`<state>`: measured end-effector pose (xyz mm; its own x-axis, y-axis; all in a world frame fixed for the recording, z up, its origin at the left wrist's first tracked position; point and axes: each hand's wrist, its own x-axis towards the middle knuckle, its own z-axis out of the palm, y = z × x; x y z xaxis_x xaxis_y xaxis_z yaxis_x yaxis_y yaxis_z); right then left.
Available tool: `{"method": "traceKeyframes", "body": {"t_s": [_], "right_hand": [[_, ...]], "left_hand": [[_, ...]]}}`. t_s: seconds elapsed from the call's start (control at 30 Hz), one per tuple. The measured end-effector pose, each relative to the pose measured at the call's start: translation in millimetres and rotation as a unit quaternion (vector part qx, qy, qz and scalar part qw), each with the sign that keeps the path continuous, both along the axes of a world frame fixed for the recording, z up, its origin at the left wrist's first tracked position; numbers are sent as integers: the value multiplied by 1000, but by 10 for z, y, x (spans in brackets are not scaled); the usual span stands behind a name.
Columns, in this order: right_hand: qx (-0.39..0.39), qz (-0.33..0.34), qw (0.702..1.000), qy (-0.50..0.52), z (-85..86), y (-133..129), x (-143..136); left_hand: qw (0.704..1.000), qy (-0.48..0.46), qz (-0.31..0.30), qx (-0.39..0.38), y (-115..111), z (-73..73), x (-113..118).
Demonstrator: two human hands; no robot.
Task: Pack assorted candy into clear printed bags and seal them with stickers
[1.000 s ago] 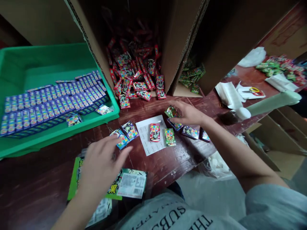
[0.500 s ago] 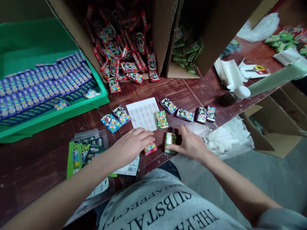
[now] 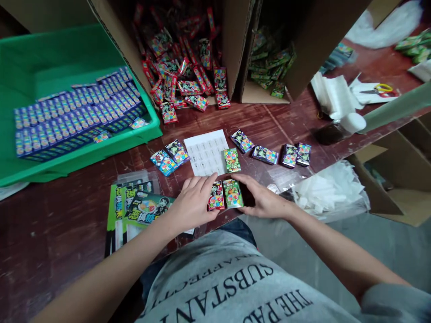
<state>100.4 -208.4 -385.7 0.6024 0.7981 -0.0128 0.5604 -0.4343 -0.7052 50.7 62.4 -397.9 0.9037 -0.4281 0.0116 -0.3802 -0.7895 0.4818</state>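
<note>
My left hand (image 3: 197,197) is closed on a small red candy box (image 3: 216,196) near the table's front edge. Beside it, my right hand (image 3: 264,197) grips a green candy box (image 3: 232,194) between thumb and fingers. The two boxes stand side by side with their printed faces up. Just behind them, another green box (image 3: 232,160) rests at the corner of a printed white sheet (image 3: 207,150). A blue box (image 3: 163,162) and a purple box (image 3: 178,152) lie left of the sheet. Several dark purple boxes (image 3: 265,154) are spread to its right.
At left a green bin (image 3: 148,132) holds rows of purple boxes. Cardboard cartons (image 3: 264,96) at the back contain red and green packs. Printed green-and-black packaging (image 3: 144,208) lies front left. A bag of white slips (image 3: 328,190), a jar (image 3: 340,128) and scissors (image 3: 380,89) are right.
The red box now stands face up beside the green box, and my hands have come closer together around the pair. The whole view has shifted slightly.
</note>
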Motion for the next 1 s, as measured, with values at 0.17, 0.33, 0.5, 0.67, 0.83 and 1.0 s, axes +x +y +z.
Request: {"method": "traceKeyframes", "body": {"t_s": [0.17,0.33,0.5,0.67,0.83,1.0], "right_hand": [[-91,26,989,-116,-89,-59,65],[-44,62,992,-99,-5,26,82],[-87,67,989,-100,40,-31,87],[-76,44,991,-100,-22,70,71],[-71,41,989,-122,-90,300,104],[-50,56,992,-106,-31,318,118]], "left_hand": [[1000,-13,-14,-10,-9,-20,-2],[1000,-15,-11,-7,-19,-29,-31],[1000,-7,4,-5,-16,-25,-53],[1000,-9,1,-14,-76,-65,-41],[1000,-8,-7,-14,-5,-34,-71],[995,14,-86,41,620,145,-327]]}}
